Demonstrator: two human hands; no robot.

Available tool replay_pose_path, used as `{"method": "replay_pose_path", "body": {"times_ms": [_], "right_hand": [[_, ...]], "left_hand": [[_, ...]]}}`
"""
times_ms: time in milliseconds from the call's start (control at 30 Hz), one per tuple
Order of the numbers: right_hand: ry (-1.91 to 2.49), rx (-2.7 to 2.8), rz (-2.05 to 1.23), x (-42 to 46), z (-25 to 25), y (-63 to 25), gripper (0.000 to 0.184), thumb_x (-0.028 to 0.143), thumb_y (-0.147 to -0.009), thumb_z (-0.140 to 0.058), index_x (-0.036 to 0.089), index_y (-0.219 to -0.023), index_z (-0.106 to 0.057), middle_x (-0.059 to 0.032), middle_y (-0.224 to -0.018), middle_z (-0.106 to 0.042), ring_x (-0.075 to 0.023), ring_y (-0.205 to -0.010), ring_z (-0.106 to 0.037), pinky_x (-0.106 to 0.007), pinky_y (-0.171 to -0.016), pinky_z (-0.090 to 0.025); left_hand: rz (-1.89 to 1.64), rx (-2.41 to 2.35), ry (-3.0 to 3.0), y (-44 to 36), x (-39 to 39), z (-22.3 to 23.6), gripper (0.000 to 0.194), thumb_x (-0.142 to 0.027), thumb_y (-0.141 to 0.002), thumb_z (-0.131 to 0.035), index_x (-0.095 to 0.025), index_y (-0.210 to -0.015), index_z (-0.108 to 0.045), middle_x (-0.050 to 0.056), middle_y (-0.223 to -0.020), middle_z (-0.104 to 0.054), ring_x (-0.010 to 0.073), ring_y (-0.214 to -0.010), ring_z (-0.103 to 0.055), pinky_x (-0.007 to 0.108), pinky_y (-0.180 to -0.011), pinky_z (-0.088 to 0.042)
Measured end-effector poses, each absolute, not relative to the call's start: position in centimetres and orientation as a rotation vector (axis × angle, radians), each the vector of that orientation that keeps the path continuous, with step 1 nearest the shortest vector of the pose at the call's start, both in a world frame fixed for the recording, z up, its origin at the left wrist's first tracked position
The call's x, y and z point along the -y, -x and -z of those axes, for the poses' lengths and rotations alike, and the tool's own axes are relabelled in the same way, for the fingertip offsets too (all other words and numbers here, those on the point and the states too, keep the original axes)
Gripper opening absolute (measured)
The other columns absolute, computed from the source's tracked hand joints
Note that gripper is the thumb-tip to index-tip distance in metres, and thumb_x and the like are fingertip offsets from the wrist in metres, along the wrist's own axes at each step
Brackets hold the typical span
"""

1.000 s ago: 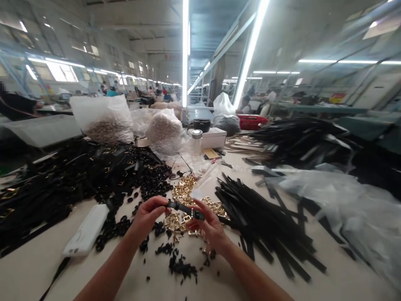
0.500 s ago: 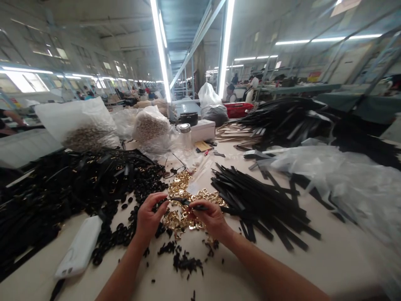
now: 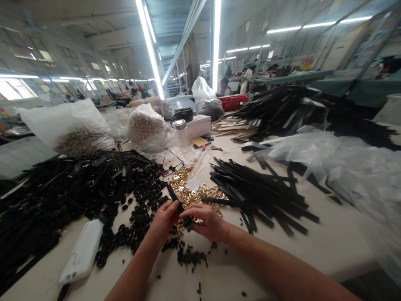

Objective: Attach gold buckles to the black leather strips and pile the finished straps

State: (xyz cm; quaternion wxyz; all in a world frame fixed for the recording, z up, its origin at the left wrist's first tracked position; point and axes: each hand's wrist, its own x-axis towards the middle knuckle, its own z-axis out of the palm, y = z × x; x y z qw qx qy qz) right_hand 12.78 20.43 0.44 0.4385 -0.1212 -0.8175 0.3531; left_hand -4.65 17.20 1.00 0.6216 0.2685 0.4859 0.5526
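Note:
In front of me a short black strap [image 3: 173, 194] slants up and away from my hands. My left hand [image 3: 165, 220] pinches it between thumb and fingers. My right hand [image 3: 209, 221] is closed at the strap's lower end, fingers curled over it; part of the strap is hidden there. Just beyond and under the hands lies a heap of gold metal buckles [image 3: 200, 194]. Black round rings [image 3: 142, 223] are scattered left of my left hand. A pile of flat black strips [image 3: 250, 194] lies to the right, one end reaching near my right hand.
Finished-looking black straps with gold buckles [image 3: 94, 179] are heaped at the left. A white power bank [image 3: 82, 251] lies nearer. Small black bits [image 3: 191, 256] are strewn at the front. Glasses [image 3: 173, 168], a glass bottle [image 3: 181, 133] and plastic bags [image 3: 146, 125] stand farther back.
The strap has swung from lying sideways between the hands to pointing up and away. My left hand has moved right and nearer to me, closer to the right hand. The view has shifted slightly.

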Motion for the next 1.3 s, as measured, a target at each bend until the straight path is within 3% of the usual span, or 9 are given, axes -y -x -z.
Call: {"method": "replay_pose_path", "body": {"times_ms": [133,267,433,667,900,1067,1300], "right_hand": [[0.319,2.005,-1.061,-20.4,-1.0,-13.0,0.033,0.021,-0.080,-0.066,0.020,-0.113,-0.067,-0.0073,-0.105,-0.069,-0.0163,-0.091,-0.065,-0.025,-0.077,-0.053],[0.364,1.946,-1.212,-20.2,-1.6,-13.2,0.025,0.032,-0.090,-0.058,0.020,-0.108,-0.071,-0.0064,-0.101,-0.070,-0.0168,-0.091,-0.065,-0.029,-0.083,-0.052],[0.431,1.907,-1.306,-20.3,-1.6,-13.5,0.031,0.040,-0.094,-0.052,0.020,-0.106,-0.072,-0.0057,-0.095,-0.069,-0.0139,-0.078,-0.065,-0.025,-0.070,-0.052],[0.510,1.879,-1.439,-20.5,-0.9,-13.6,0.035,0.041,-0.094,-0.049,0.018,-0.104,-0.074,-0.0058,-0.094,-0.070,-0.0137,-0.078,-0.064,-0.025,-0.072,-0.051],[0.625,1.442,-1.764,-20.7,0.4,-12.5,0.028,0.042,-0.077,-0.070,0.016,-0.088,-0.068,0.0000,-0.076,-0.067,-0.0104,-0.062,-0.062,-0.023,-0.060,-0.051],[0.736,1.423,-1.718,-20.9,0.4,-12.0,0.021,0.030,-0.071,-0.072,0.017,-0.080,-0.057,0.0045,-0.064,-0.062,-0.0074,-0.051,-0.056,-0.018,-0.049,-0.045],[0.918,1.647,-1.511,-21.1,0.9,-12.2,0.011,0.024,-0.074,-0.064,0.016,-0.082,-0.064,0.0022,-0.068,-0.065,-0.0089,-0.058,-0.057,-0.019,-0.053,-0.043]], "left_hand": [[-1.316,-1.103,-0.580,5.0,-17.2,-1.1,0.037,-0.039,-0.061,-0.084,-0.013,-0.083,-0.072,0.005,-0.075,-0.071,0.0129,-0.062,-0.064,0.022,-0.060,-0.052],[-1.317,-1.121,-0.603,4.9,-17.0,-1.3,0.035,-0.040,-0.061,-0.084,-0.013,-0.081,-0.073,0.001,-0.067,-0.068,0.0106,-0.057,-0.061,0.020,-0.056,-0.050],[-1.335,-1.166,-0.646,4.6,-16.7,-1.7,0.039,-0.042,-0.059,-0.085,-0.012,-0.082,-0.074,0.000,-0.062,-0.066,0.0097,-0.056,-0.060,0.019,-0.055,-0.050],[-1.369,-1.138,-0.647,4.2,-16.3,-2.2,0.039,-0.043,-0.059,-0.084,-0.012,-0.082,-0.075,0.004,-0.067,-0.071,0.0123,-0.059,-0.064,0.020,-0.055,-0.052],[-1.320,-1.143,-0.686,4.1,-16.2,-1.5,0.037,-0.038,-0.062,-0.083,-0.014,-0.088,-0.075,0.004,-0.074,-0.073,0.0095,-0.055,-0.062,0.019,-0.054,-0.051],[-1.322,-1.148,-0.690,3.8,-16.1,-1.5,0.039,-0.042,-0.063,-0.081,-0.013,-0.089,-0.074,0.005,-0.075,-0.073,0.0112,-0.056,-0.064,0.020,-0.054,-0.052],[-1.306,-1.184,-0.744,3.6,-16.0,-1.2,0.037,-0.039,-0.063,-0.082,-0.012,-0.088,-0.075,0.008,-0.083,-0.076,0.0159,-0.066,-0.069,0.024,-0.063,-0.055]]}}
